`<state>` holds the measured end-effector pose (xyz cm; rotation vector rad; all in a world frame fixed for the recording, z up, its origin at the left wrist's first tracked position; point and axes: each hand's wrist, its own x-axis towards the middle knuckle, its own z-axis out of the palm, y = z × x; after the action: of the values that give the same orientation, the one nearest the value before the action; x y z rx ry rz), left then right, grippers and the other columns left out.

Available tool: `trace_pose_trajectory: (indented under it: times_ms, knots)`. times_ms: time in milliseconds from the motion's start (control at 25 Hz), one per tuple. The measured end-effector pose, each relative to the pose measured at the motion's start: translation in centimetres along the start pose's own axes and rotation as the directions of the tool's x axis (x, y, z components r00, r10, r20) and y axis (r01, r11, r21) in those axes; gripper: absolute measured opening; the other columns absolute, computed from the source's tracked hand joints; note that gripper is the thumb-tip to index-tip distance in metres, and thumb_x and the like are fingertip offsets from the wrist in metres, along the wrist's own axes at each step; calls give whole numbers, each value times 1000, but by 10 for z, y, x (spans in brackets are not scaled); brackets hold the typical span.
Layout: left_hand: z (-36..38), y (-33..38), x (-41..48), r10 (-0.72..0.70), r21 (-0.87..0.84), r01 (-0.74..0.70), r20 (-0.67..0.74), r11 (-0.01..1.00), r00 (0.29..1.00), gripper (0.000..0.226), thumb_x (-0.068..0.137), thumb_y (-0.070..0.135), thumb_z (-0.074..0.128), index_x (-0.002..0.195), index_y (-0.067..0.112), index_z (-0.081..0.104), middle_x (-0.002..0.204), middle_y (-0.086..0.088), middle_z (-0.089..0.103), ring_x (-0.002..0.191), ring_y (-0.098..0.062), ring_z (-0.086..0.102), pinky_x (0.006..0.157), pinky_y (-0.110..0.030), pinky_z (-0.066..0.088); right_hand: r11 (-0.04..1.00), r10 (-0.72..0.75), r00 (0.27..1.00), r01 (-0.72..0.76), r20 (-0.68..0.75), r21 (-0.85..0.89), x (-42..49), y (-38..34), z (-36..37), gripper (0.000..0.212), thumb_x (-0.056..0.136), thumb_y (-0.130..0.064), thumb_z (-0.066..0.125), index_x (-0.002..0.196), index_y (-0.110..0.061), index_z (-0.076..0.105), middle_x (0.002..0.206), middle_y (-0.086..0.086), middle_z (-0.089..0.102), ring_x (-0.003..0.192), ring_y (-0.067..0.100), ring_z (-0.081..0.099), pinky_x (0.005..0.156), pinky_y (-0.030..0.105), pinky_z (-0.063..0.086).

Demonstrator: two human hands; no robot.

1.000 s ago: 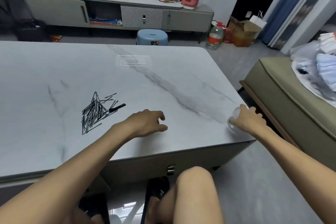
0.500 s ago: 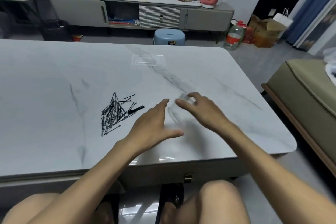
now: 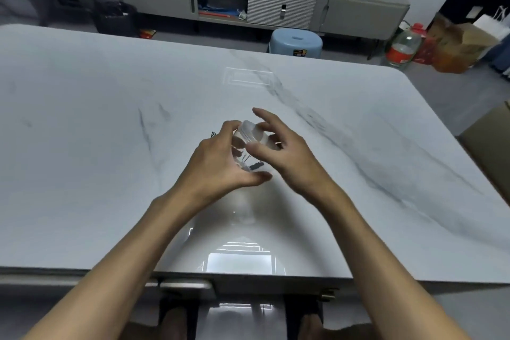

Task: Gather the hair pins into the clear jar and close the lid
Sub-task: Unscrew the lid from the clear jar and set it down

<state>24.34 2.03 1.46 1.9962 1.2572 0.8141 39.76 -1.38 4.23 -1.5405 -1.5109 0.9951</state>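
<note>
Above the marble table (image 3: 110, 119), left grip (image 3: 218, 163) curls round the clear jar (image 3: 242, 159); right grip (image 3: 287, 152) pinches its lid (image 3: 249, 130)

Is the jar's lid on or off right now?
On: the lid caps the clear jar, right hand pinching it, left hand gripping the jar.

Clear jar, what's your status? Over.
Left hand gripping small clear plastic jar, right hand pinching its lid. Jar held above white marble table. Black hair pins mostly hidden behind hands.
</note>
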Motion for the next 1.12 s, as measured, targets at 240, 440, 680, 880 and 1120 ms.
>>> trace_pose_trajectory:
  times_ms: [240,440,680,880,1120]
  knots:
    - [3,-12,7,126,107,-133,70,985,990,89,54,48,81,131,35,39,120,13,57,105,-9,58,81,-27,47,962,141,986,-116,86,-246,10,1,-10,92,70,-84,42,147,-36,29,145,-3,48,127,17,50,104,41,42]
    - [5,-11,7,120,101,-129,93,986,988,94,52,55,79,134,38,36,123,14,57,108,-7,57,84,-35,51,981,58,989,-32,132,-192,3,2,-20,75,73,-51,67,141,-37,37,134,-5,49,117,16,56,97,37,48]
    - [13,-9,5,176,216,-200,126,956,976,96,56,55,75,140,33,33,135,10,50,118,-9,52,87,-34,49,945,170,981,-136,93,-296,-6,12,-27,101,61,-85,53,147,-42,23,146,-6,44,124,15,52,97,34,44]
    - [16,-4,6,158,143,-181,154,973,975,95,55,50,80,138,36,36,130,13,53,111,-5,56,85,-32,50,961,37,991,0,128,-277,-9,15,-36,80,61,-57,73,132,-43,40,125,-11,54,105,9,56,88,34,50]
    - [12,1,7,106,-160,-63,280,985,954,91,49,42,89,128,42,45,118,9,61,104,-3,62,86,-29,52,882,-226,926,327,303,-339,-20,18,-51,85,61,-4,73,133,-36,41,135,-16,40,127,9,41,103,30,40]
